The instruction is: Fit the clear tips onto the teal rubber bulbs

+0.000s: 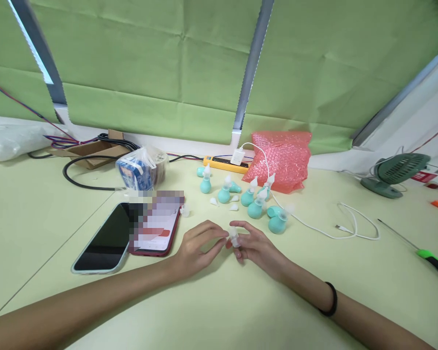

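Between the fingers of my right hand (257,245) is a small translucent plastic fitting (234,237), held above the table. My left hand (200,245) meets it from the left, thumb and forefinger pinched at its edge. Beyond my hands stand several teal squeeze bulbs (255,208) with clear pointed tips, like nasal aspirators. The nearest bulb (277,223), on the right, has a wide clear collar and no pointed tip showing. Among them lie loose whitish tips (234,207). Another clear fitting (184,210) sits beside the red-cased phone (162,228).
A second phone (104,240) lies at the left. Behind are a plastic-wrapped blue package (136,170), a yellow power strip (224,164) and pink bubble wrap (281,160). A white cable (314,231), a screwdriver (421,253) and a green fan (397,170) are at the right.
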Demonstrator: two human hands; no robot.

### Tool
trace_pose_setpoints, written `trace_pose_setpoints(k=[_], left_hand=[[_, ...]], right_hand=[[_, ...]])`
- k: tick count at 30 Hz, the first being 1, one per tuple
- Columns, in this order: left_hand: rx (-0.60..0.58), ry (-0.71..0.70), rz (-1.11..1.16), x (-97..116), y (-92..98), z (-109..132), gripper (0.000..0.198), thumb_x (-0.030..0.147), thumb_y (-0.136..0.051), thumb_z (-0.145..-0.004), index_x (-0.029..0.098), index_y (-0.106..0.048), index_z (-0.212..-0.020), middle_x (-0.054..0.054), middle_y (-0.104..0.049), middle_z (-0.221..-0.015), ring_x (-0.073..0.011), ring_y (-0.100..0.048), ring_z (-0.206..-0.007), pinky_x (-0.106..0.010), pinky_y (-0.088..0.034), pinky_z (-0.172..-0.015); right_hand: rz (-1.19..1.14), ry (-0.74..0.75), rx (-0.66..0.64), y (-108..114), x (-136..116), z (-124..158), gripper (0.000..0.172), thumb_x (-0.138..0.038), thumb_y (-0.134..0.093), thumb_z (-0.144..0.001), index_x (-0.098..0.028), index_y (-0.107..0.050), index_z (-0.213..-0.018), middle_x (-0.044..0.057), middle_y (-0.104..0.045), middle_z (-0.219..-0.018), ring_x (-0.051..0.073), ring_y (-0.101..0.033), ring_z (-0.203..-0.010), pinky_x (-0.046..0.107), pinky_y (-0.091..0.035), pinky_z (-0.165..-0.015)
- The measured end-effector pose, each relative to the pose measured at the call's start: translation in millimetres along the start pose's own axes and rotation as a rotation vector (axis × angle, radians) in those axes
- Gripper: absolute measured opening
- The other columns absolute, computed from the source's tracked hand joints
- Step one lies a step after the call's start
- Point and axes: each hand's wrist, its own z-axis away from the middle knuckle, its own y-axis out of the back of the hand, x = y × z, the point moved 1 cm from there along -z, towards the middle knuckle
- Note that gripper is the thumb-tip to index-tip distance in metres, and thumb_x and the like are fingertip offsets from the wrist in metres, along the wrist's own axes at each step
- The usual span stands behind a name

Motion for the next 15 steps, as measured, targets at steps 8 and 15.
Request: trace_pose_setpoints(k=[8, 15], left_hand=[[0.013, 0.104, 0.164, -3.4, -2.1, -4.2, 0.012, 0.015, -0.053, -0.075, 0.015, -0.064, -0.08, -0.007, -0.062, -0.069, -0.0163, -0.055, -0.066, -0.029, -0.044, -0.064], [-0.006, 0.147, 0.191, -4.2, -2.7, -5.5, 0.012, 0.016, -0.054, -0.075, 0.014, -0.064, -0.082, -0.007, -0.061, -0.07, -0.016, -0.054, -0.067, -0.029, -0.044, -0.064]], right_hand=[[0.101, -0.083, -0.126, -3.4, 2.0, 0.0, 0.034, -0.027, -0.064, -0.068, -0.018, -0.049, -0.096, 0.006, -0.061, -0.077, 0.01, -0.048, -0.052, 0.026, -0.038, -0.051], [0.03, -0.128, -0.144, -0.6, -1.1, -1.2, 0.035, -0.025, -0.061, -0.071, -0.016, -0.048, -0.102, 0.008, -0.062, -0.078, 0.009, -0.048, -0.053, 0.024, -0.037, -0.051]])
